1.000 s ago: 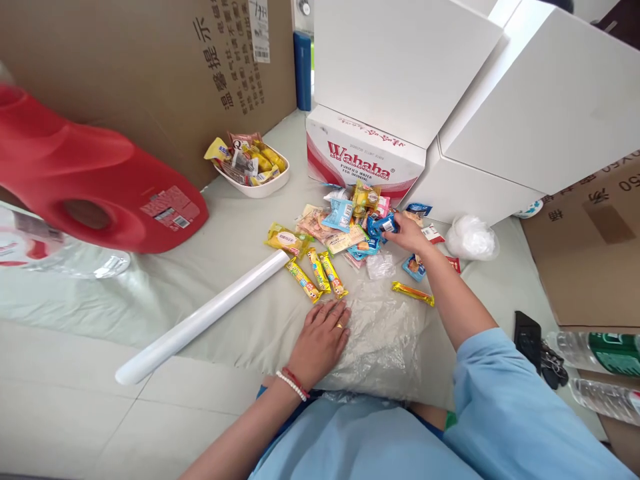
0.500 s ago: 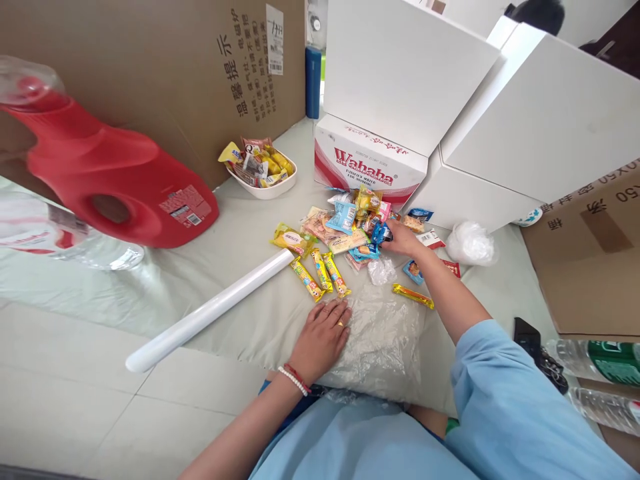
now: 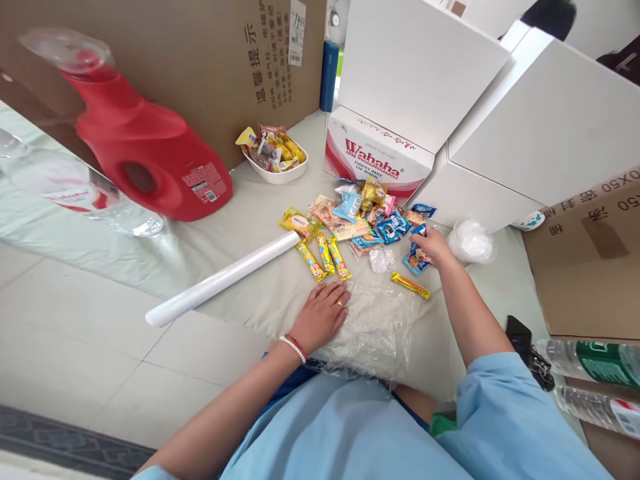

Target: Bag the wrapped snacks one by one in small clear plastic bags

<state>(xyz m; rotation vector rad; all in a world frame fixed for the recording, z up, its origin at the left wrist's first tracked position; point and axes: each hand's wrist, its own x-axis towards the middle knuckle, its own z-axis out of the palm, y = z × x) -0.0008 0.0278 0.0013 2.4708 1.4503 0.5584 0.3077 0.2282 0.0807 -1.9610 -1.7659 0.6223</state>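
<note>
The right hand [image 3: 431, 248] pinches a blue packet [image 3: 419, 231] at 2 o'clock from the left hand [image 3: 323, 315], which lies flat on clear plastic [image 3: 380, 327]. Best lifted straight up — a light pinch, sparing the snack pile [image 3: 389, 231] at its 10 o'clock.

Wears a loose, light-blue top [image 3: 320, 427], plain across the front and creased in long, soft folds. Has a wide right sleeve [image 3: 500, 393] in the same blue, cut off near the elbow, and shows only a sliver of the left sleeve [image 3: 157, 473] at the lower edge. Carries white beads [image 3: 293, 349] and a thin red band [image 3: 299, 346] side by side on the left wrist [image 3: 303, 331], plus a gold-coloured ring [image 3: 339, 303] on the left fingers [image 3: 325, 291]. Below, shows darker blue bottoms [image 3: 283, 385], mostly hidden.
</note>
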